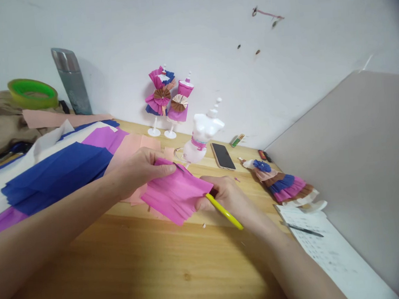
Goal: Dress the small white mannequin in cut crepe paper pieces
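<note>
A sheet of pink crepe paper (175,188) is held up above the table between my hands. My left hand (148,165) pinches its upper left edge between thumb and fingers. My right hand (223,193) is closed on yellow-handled scissors (227,214), beside the paper's right corner. A dark blade tip shows along the paper's top edge near my left thumb; the rest of the blades is hidden. Just behind the paper stands a white mini dress form (206,128) with a pink band at its waist.
Blue crepe paper (63,174) and other coloured sheets lie left. Two dressed mini forms (160,95) stand against the wall. A phone (223,156), a layered paper dress (285,184), and a written sheet (331,245) with a pen (306,230) are right. A bottle (73,83) and tape roll (32,93) stand back left.
</note>
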Demonstrator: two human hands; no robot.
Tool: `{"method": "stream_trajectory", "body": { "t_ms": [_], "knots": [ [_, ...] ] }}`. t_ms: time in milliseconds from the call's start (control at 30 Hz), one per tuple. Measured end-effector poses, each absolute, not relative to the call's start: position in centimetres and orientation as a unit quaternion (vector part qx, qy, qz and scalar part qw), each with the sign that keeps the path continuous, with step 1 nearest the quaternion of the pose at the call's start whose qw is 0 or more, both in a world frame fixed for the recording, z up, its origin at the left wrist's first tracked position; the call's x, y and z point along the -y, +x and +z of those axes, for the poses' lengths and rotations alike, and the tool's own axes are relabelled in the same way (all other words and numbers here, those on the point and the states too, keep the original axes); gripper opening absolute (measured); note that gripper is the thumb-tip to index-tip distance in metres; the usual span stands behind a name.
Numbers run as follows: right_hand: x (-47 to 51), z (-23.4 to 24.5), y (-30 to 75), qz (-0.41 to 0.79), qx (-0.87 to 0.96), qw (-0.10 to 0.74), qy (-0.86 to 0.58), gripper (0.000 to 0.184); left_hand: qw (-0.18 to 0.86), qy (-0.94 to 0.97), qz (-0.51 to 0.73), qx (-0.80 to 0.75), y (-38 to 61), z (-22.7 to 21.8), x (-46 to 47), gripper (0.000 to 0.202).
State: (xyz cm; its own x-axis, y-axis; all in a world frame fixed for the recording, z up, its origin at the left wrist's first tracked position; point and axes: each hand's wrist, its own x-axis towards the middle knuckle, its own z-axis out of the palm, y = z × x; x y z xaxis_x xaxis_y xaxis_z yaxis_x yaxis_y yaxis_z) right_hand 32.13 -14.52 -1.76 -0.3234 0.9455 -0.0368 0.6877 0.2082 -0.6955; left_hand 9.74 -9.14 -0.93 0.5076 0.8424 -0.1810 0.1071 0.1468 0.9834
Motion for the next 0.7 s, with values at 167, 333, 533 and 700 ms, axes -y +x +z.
{"method": "stream_trajectory", "body": {
  "t_ms": [167, 333, 533, 700],
  "knots": [
    [14.4, -2.0, 32.1, 0.339, 0.739, 0.208, -0.543, 0.054, 0.633, 0.599, 0.285, -0.4, 9.7, -0.9, 9.1, 0.014],
    [14.3, -2.2, 32.3, 0.311, 0.742, 0.222, -0.551, 0.052, 0.61, 0.624, 0.265, -0.409, 9.4, -0.8, 8.4, 0.015],
    [14.5, -1.4, 32.4, 0.282, 0.744, 0.241, -0.556, 0.053, 0.45, 0.673, 0.334, -0.482, 6.7, 2.0, 7.2, 0.028],
    [14.7, -1.5, 32.3, 0.29, 0.756, 0.215, -0.545, 0.052, 0.216, 0.639, 0.418, -0.609, 2.8, 3.0, 5.0, 0.045]
  ]
}}
